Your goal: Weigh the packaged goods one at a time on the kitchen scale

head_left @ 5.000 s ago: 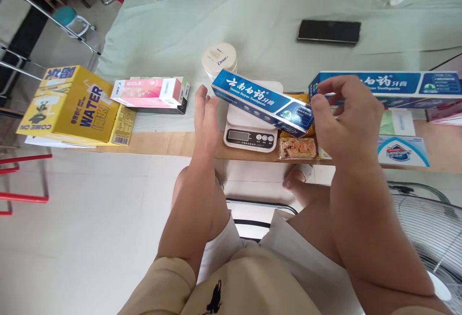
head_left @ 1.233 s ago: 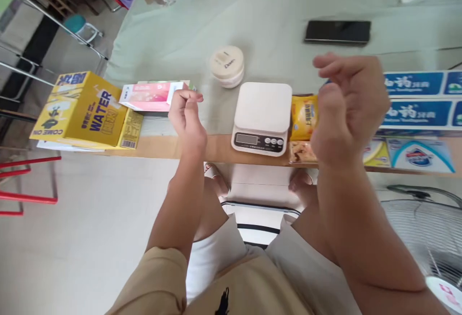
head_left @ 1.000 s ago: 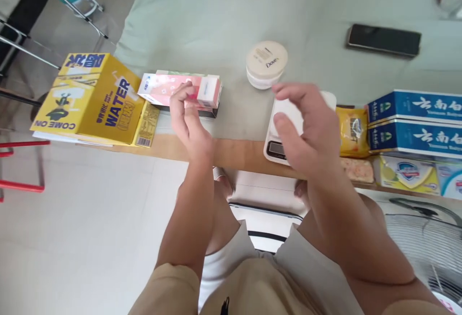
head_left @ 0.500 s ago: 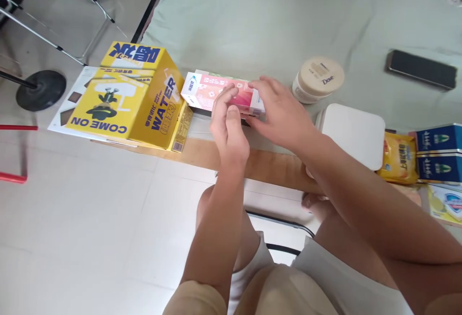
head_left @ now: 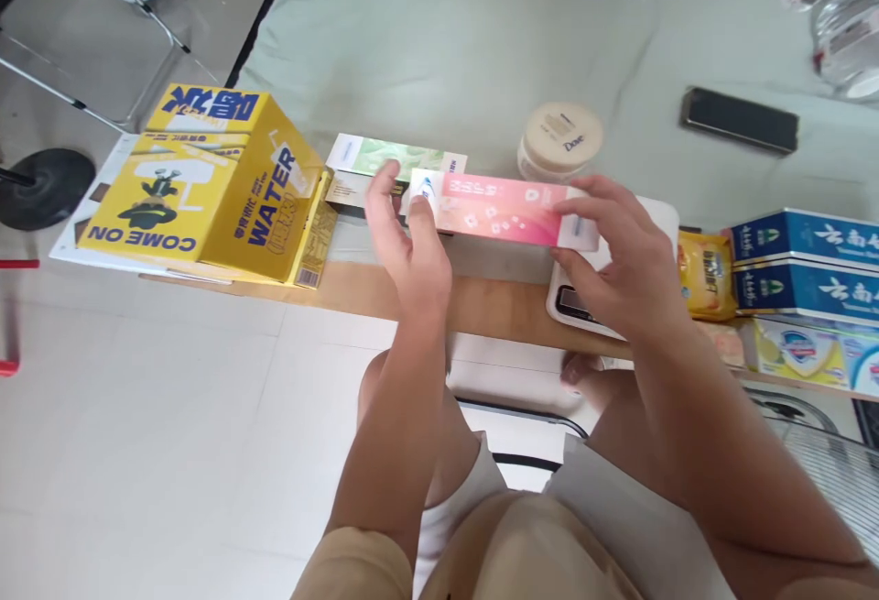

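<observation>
A pink toothpaste box (head_left: 501, 206) with white ends is held level above the table edge. My right hand (head_left: 624, 256) grips its right end between thumb and fingers. My left hand (head_left: 412, 252) is at the other end, thumb and fingers apart, the thumb overlapping the box's white end in view. Behind my left fingers, a green-and-white box (head_left: 402, 158) lies on top of a dark-and-white box (head_left: 350, 192). Under my right hand is a white scale (head_left: 659, 215) with a small dark display, partly hidden by that hand.
Yellow WATER cartons (head_left: 206, 188) stand at the left. Behind the scale is a Dove jar (head_left: 561, 137), with a black phone (head_left: 742, 119) beyond. To the right are a yellow packet (head_left: 706, 275), blue boxes (head_left: 810, 261) and soap boxes (head_left: 800, 353). A clear jar (head_left: 851, 41) stands far right.
The pink toothpaste box has been lifted off the stack and moved right, toward the scale, by my right hand. The green-and-white box beneath is now exposed. The view has shifted right.
</observation>
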A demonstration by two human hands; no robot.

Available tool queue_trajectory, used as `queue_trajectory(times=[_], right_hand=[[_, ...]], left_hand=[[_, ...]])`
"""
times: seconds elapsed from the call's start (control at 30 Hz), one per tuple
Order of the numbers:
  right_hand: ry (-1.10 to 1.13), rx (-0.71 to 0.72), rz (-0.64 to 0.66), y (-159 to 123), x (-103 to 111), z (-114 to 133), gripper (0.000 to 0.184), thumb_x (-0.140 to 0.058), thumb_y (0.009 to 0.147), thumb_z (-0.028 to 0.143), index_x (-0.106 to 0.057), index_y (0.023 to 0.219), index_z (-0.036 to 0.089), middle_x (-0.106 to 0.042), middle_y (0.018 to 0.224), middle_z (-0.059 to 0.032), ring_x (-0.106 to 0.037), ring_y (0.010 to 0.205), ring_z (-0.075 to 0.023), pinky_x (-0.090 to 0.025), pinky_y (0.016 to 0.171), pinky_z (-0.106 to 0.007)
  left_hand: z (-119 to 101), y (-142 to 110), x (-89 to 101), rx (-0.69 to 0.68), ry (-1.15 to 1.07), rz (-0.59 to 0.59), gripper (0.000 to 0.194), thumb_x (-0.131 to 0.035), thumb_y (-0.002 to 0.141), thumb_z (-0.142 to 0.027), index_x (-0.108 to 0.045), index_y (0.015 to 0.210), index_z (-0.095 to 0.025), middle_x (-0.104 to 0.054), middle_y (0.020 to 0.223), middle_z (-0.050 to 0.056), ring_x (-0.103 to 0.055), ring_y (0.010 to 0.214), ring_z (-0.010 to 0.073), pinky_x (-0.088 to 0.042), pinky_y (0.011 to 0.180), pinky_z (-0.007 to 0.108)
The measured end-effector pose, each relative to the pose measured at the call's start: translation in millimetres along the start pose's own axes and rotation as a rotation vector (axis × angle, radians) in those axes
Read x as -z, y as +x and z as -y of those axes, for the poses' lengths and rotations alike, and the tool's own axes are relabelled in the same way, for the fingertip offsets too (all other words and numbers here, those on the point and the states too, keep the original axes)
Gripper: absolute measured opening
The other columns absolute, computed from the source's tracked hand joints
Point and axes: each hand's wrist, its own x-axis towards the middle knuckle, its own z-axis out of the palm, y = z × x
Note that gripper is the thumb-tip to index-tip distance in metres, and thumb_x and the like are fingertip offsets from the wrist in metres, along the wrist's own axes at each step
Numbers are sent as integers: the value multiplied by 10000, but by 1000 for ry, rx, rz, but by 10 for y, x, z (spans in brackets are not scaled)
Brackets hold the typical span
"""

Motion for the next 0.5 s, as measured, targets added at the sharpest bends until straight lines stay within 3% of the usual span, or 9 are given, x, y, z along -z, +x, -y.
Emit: queue_trajectory(times=[0.1, 0.2, 0.3, 0.37, 0.5], right_hand=[[12, -47, -68, -270, 201, -218, 359, -664, 904, 233, -648, 1257, 302, -678, 1449, -107, -676, 1343, -316, -592, 1083, -518], [40, -121, -74, -379, 336, -430, 396, -665, 895, 225, -639, 1283, 299, -672, 1479, -100, -654, 1388, -318, -582, 1123, -534], [61, -213, -108, -412, 405, -623, 362, -590, 949, 246, -633, 1303, 307, -670, 1501, -85, -583, 1482, -318, -492, 1234, -603], [62, -263, -137, -430, 420, -731, 330, -542, 981, 271, -643, 1293, 311, -671, 1504, -88, -567, 1498, -321, -456, 1263, -638], [49, -319, -164, -472, 415, -854, 320, -534, 1002, 323, -645, 1301, 313, -631, 1556, -104, -559, 1503, -329, -445, 1265, -663]], left_hand=[[-71, -133, -119, -17, -50, 270, 524, -449, 1051, -679, -614, 1355, -286, -667, 1379, 74, -625, 1387, 268, -477, 1252, 476], [-100, -295, -258, -16, -29, 464, 675, -554, 986, -723, -513, 1512, -302, -556, 1571, 119, -520, 1520, 325, -487, 1249, 483], [-91, -418, -362, 28, -24, 627, 876, -701, 886, -738, -399, 1605, -340, -435, 1683, 141, -443, 1587, 360, -528, 1220, 483], [-93, -474, -419, 81, -28, 649, 877, -753, 867, -704, -411, 1590, -346, -488, 1635, 143, -487, 1558, 347, -549, 1205, 473], [-149, -572, -542, 185, -18, 582, 850, -834, 810, -670, -490, 1508, -326, -564, 1544, 127, -547, 1504, 323, -572, 1188, 449]])
